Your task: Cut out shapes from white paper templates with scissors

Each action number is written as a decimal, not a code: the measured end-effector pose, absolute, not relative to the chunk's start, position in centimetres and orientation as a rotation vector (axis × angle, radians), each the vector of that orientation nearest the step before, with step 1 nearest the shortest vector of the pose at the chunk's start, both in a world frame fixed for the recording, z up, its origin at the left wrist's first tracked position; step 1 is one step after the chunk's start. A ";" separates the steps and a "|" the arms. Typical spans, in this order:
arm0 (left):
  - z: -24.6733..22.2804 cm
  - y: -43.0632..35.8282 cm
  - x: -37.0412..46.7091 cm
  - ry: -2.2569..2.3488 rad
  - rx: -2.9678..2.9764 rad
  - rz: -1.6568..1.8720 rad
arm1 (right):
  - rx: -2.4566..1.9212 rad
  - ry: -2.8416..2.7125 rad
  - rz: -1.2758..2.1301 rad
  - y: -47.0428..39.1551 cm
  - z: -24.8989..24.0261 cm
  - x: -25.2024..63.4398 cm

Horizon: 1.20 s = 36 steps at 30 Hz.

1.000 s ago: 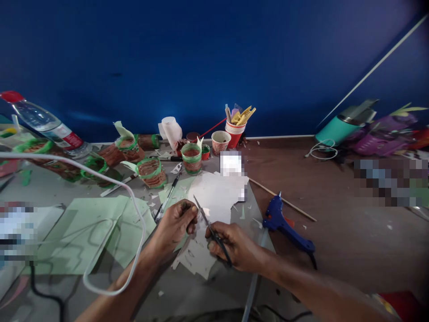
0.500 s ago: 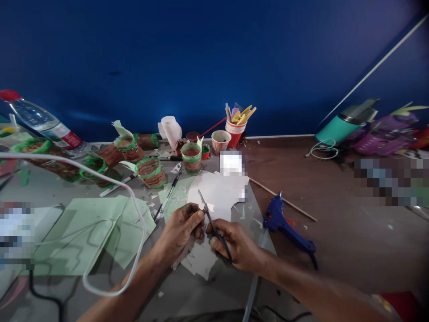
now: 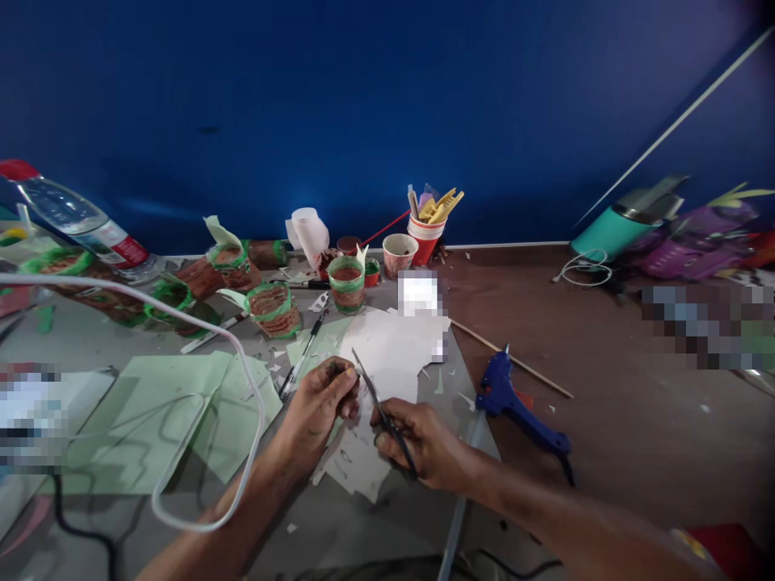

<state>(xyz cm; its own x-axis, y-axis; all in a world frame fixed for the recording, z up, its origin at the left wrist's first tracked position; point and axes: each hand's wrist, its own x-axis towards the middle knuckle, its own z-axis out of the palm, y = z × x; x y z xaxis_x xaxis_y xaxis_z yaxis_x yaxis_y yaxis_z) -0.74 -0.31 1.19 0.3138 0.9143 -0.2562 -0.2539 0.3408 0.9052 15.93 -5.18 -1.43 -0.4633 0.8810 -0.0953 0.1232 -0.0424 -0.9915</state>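
Left hand [image 3: 327, 397] shifted slightly up-left, pinching a small piece [image 3: 358, 370], kind unclear; right hand [image 3: 424, 444] gripping scissors [image 3: 385, 417], lower centre.

Scissors [image 3: 376, 399] above the paper sheet [image 3: 387, 343], glue gun [image 3: 499, 387] to the right, cups [image 3: 400, 258] behind, bottle [image 3: 100, 230] far left

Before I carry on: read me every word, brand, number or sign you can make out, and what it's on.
No text is legible.
Bottle label: printed, too blurred to read.
Pale paper cup: printed pattern; any lettering too small to read.
White sheet: small dark marks, no readable words.
Scissors and blue glue gun: no markings I can make out.
Pixelated patches left, centre and right: unreadable.
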 end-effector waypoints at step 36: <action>1.1 -0.3 -0.4 1.013 1.009 0.867 | -1.135 -1.544 1.597 -5.2 -2.0 15.6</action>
<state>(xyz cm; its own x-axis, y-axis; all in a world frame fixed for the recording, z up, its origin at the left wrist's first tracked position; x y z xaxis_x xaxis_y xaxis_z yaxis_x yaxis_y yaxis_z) -0.40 -0.31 1.05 0.2994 0.9186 -0.2578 -0.1131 0.3025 0.9464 15.59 -5.21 -1.96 -0.4258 0.8923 -0.1503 0.1201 -0.1089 -0.9868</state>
